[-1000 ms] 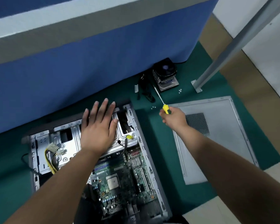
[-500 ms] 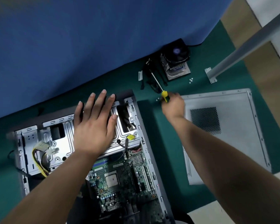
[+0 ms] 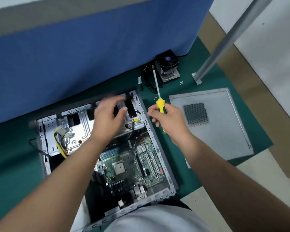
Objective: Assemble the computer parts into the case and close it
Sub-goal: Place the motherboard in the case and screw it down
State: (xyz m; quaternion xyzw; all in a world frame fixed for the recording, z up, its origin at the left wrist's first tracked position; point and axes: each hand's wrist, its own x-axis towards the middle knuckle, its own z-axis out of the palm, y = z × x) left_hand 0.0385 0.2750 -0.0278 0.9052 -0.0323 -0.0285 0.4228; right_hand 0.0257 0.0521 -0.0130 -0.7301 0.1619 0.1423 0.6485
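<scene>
- The open computer case (image 3: 164,158) is lying on its side on the green mat (image 3: 177,164) at near centre, with the motherboard (image 3: 132,166) showing inside it.
- The left hand (image 3: 107,118) is hovering over the metal drive cage (image 3: 80,126) in the case's far half; its fingers are blurred, loosely curved and holding nothing.
- The right hand (image 3: 169,119) is gripping the yellow handle of the screwdriver (image 3: 158,96), fingers curled round it, just right of the case wall, with the shaft pointing far.
- The side panel (image 3: 224,131) is lying flat on the mat to the right.
- The CPU cooler (image 3: 168,66) is sitting farthest, against the blue partition (image 3: 90,56), with black cables (image 3: 147,81) just left of it.
</scene>
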